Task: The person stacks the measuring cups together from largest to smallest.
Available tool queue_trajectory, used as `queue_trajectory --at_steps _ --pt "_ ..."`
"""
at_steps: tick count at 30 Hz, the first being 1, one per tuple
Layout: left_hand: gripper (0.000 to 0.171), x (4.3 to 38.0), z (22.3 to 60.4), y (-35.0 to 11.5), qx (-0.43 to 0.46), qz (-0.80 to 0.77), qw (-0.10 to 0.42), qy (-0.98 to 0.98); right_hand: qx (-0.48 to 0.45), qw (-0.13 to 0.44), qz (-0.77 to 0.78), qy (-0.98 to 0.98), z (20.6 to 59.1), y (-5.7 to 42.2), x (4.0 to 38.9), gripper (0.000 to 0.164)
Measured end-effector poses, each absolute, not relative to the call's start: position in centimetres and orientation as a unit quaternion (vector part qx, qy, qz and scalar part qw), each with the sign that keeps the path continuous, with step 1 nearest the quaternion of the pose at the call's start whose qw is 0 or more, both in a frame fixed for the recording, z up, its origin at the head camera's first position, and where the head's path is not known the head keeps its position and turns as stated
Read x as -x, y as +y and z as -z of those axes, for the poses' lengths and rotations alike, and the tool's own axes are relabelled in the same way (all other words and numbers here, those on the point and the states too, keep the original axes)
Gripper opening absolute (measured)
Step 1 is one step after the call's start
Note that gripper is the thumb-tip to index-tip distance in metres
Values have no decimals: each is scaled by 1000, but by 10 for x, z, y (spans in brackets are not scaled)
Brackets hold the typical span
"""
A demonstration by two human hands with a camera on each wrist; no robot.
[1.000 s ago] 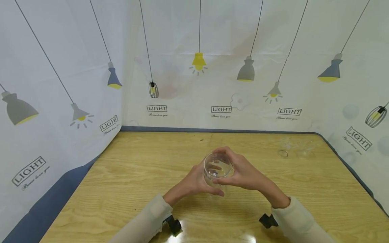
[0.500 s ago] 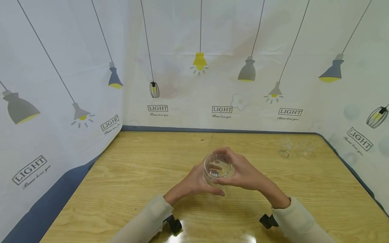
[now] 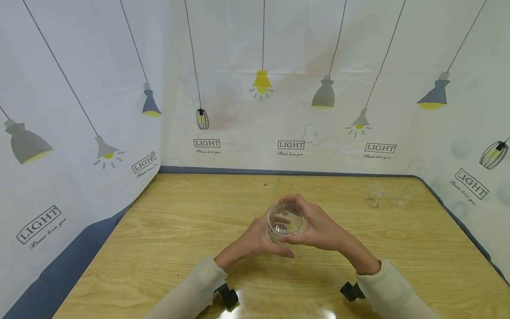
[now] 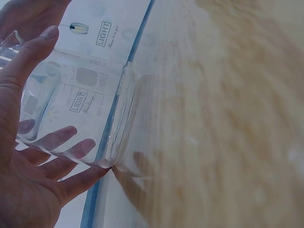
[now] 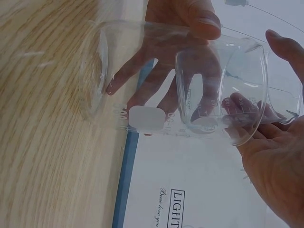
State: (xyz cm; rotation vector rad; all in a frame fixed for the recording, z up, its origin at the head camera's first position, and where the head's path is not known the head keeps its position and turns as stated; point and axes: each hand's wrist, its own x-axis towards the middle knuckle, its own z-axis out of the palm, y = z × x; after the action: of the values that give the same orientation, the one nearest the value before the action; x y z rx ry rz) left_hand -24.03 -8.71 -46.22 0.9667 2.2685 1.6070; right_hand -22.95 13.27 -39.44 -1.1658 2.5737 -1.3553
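Observation:
A large clear glass beaker (image 5: 147, 118) with white printed markings stands upright, its base at the tabletop. Nested partway into its mouth is a smaller glass beaker (image 5: 283, 97), whose rim sticks out above the larger rim. My left hand (image 3: 253, 239) holds the large beaker, thumb on the near side and fingers spread round the far wall. Higher up, my right hand (image 3: 320, 226) grips the smaller beaker near its top, thumb in front and fingers behind. From the head view the hands cover much of the glass walls.
Several transparent glass pieces (image 3: 400, 196) stand at the back right of the wooden table (image 3: 191, 221), their outlines faint. A white printed curtain (image 3: 235, 155) borders the back and both sides. Black wrist cameras (image 3: 229, 297) hang below the sleeves.

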Motion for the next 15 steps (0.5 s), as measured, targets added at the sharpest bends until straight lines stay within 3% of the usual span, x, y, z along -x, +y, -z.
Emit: queue_trajectory --at_steps 15 --pt "109 241 463 -88 -328 -550 105 761 391 9 436 810 396 133 231 78"
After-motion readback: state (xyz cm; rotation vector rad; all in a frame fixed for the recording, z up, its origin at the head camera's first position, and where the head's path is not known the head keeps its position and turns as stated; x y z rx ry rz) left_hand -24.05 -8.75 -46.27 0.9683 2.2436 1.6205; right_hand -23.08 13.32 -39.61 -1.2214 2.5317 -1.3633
